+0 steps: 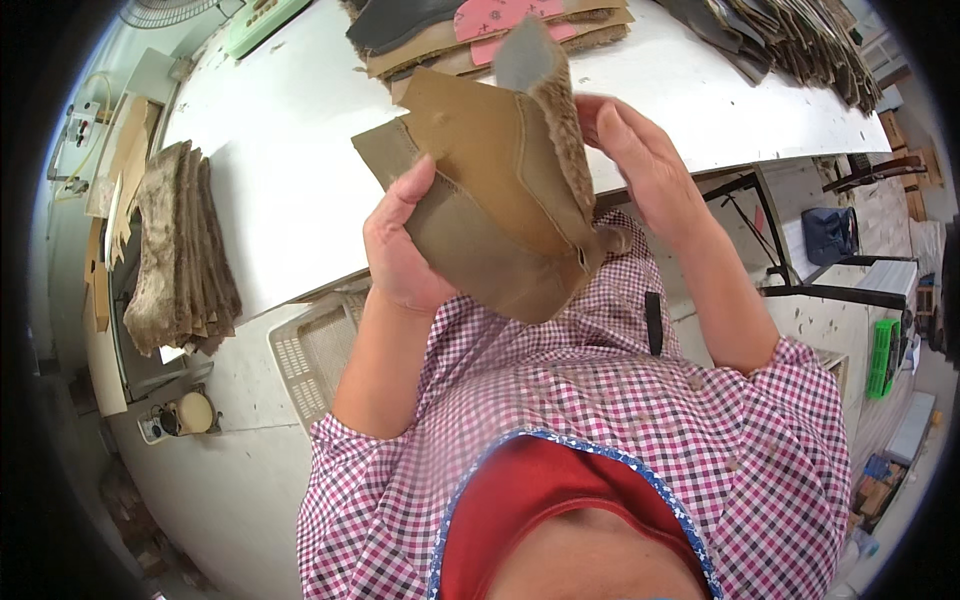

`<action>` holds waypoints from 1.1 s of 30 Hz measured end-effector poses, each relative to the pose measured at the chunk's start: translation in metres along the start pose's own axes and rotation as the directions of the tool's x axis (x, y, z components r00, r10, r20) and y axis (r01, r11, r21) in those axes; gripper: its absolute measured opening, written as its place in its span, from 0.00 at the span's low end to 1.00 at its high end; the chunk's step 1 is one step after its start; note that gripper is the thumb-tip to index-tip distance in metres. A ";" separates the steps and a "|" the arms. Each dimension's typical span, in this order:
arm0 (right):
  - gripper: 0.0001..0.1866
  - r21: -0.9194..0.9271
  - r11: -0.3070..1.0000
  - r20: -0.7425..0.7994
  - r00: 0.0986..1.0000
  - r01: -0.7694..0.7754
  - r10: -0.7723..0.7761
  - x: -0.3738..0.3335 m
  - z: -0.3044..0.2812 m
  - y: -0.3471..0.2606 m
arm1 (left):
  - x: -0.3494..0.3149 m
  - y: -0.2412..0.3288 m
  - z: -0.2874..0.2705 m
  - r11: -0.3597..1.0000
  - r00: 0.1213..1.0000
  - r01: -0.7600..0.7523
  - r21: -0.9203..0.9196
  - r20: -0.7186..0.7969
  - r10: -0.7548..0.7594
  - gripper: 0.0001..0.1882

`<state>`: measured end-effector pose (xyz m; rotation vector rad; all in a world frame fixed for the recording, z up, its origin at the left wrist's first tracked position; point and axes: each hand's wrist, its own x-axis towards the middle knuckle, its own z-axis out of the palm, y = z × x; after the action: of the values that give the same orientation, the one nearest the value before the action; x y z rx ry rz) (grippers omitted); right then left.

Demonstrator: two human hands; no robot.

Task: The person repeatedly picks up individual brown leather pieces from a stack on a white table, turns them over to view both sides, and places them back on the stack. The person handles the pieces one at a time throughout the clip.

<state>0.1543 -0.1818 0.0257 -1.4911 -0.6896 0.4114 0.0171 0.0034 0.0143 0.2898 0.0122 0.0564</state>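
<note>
A brown boot upper [480, 190], stitched along its seams and lined with fur, is held up in front of my body over the table's near edge. At its left side my left hand [405, 245] grips it, thumb on the outer face and fingers hidden behind. My right hand [645, 165] is at the furry right edge, with its fingers curled against the back of a raised grey flap [527, 60] and the thumb standing up. Brown fur [565, 130] shows along that folded edge.
Ahead on the white table [290, 170] lies a pile of dark, tan and pink pieces [490, 30]. Furry pieces [180, 245] are stacked at the left edge, dark ones [780, 45] at far right. A plastic basket [315, 350] sits below the table.
</note>
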 end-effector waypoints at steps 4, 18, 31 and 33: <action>0.31 0.526 0.782 0.283 0.936 -0.334 0.210 0.024 0.006 0.007 | -0.008 -0.005 0.002 0.997 0.999 0.036 -0.063 0.036 -0.034 0.24; 0.15 0.247 0.880 0.202 0.910 -0.405 0.362 0.012 0.025 0.017 | -0.018 -0.027 -0.007 0.996 0.999 -0.024 -0.090 0.027 0.027 0.22; 0.14 -0.495 0.751 0.043 0.875 0.437 -0.481 -0.040 0.026 -0.033 | -0.020 -0.018 0.013 0.977 0.983 -0.185 -0.105 -0.003 0.186 0.25; 0.13 -0.488 0.769 0.083 0.899 0.412 -0.429 -0.042 0.026 -0.039 | -0.022 -0.017 0.011 0.981 0.982 -0.182 -0.066 0.032 0.185 0.25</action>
<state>0.1002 -0.1917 0.0557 -1.7519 -1.1362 -0.1594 -0.0036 -0.0172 0.0196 0.2285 -0.0536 0.2343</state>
